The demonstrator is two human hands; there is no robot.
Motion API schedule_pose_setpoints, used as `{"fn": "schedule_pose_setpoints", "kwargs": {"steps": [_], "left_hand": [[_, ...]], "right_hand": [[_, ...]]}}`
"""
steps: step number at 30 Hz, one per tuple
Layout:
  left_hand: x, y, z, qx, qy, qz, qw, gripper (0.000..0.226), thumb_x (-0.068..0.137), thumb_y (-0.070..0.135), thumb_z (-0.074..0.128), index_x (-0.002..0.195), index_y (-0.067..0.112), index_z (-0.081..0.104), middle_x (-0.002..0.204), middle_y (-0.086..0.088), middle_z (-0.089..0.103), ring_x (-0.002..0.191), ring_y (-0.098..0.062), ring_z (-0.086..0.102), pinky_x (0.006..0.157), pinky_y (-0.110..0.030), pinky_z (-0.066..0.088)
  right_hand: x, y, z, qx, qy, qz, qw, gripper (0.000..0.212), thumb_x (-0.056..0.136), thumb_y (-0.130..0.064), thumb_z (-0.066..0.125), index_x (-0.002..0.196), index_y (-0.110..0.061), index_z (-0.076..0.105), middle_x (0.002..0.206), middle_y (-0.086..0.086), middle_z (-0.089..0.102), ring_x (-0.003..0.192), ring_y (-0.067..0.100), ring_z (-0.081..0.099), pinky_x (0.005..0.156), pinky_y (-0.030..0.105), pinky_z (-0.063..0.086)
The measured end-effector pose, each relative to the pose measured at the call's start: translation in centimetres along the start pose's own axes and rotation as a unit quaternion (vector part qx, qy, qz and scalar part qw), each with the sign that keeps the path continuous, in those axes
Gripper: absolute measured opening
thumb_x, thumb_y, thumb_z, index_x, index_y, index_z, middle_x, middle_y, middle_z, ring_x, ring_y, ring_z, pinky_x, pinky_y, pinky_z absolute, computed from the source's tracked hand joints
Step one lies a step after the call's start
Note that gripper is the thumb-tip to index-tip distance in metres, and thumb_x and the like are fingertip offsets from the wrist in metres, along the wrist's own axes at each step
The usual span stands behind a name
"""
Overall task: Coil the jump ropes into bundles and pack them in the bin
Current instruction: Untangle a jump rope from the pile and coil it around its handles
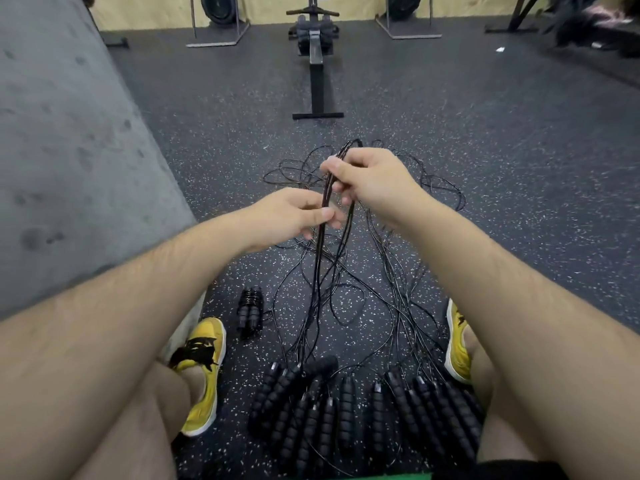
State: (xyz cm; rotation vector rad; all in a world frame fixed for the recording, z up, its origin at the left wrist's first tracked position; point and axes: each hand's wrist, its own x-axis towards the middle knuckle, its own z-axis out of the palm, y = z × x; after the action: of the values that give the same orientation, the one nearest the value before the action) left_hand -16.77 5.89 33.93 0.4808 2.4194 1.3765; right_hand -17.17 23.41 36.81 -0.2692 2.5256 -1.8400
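Several black jump ropes lie tangled on the speckled floor between my feet, their thin cords looping outward. Their ribbed foam handles are lined up in a row near my legs. My right hand grips a folded bunch of cords held up above the floor, a loop sticking out past its fingers. My left hand pinches the same bunch just below, thumb on the strands. One coiled bundle lies on the floor by my left shoe. No bin is in view.
A grey padded block rises along the left. A rowing machine stands straight ahead on the rubber floor. Weight plates and rack feet line the far wall. My yellow shoes flank the ropes.
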Motion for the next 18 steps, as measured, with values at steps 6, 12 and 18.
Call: {"fn": "schedule_pose_setpoints", "kwargs": {"steps": [6, 12, 18], "left_hand": [[1.1, 2.2, -0.9, -0.014, 0.160, 0.055, 0.985, 0.020, 0.102, 0.025, 0.059, 0.090, 0.023, 0.076, 0.083, -0.008, 0.065, 0.059, -0.011, 0.051, 0.065, -0.028, 0.045], [1.3, 3.2, -1.6, -0.086, 0.178, 0.094, 0.976, 0.024, 0.104, 0.028, 0.055, 0.097, 0.024, 0.077, 0.097, -0.008, 0.065, 0.073, -0.018, 0.050, 0.065, -0.030, 0.045], [0.3, 1.1, -1.4, -0.072, 0.093, 0.015, 0.993, 0.032, 0.090, 0.035, 0.051, 0.104, 0.012, 0.069, 0.100, -0.005, 0.067, 0.079, -0.017, 0.054, 0.066, -0.033, 0.047]], "right_hand": [[-1.0, -0.5, 0.0, 0.035, -0.073, 0.096, 0.992, 0.022, 0.092, 0.003, 0.049, 0.104, -0.003, 0.067, 0.091, 0.011, 0.068, 0.065, 0.018, 0.058, 0.055, 0.028, 0.050], [-1.9, 1.5, 2.1, -0.160, -0.093, 0.002, 0.983, 0.024, 0.097, -0.028, 0.064, 0.084, -0.008, 0.065, 0.072, -0.001, 0.066, 0.056, 0.009, 0.060, 0.057, 0.021, 0.046], [-0.5, -0.5, 1.2, -0.065, 0.014, -0.054, 0.996, 0.022, 0.100, -0.019, 0.060, 0.080, -0.013, 0.066, 0.072, 0.006, 0.069, 0.052, 0.013, 0.060, 0.055, 0.024, 0.051]]}}
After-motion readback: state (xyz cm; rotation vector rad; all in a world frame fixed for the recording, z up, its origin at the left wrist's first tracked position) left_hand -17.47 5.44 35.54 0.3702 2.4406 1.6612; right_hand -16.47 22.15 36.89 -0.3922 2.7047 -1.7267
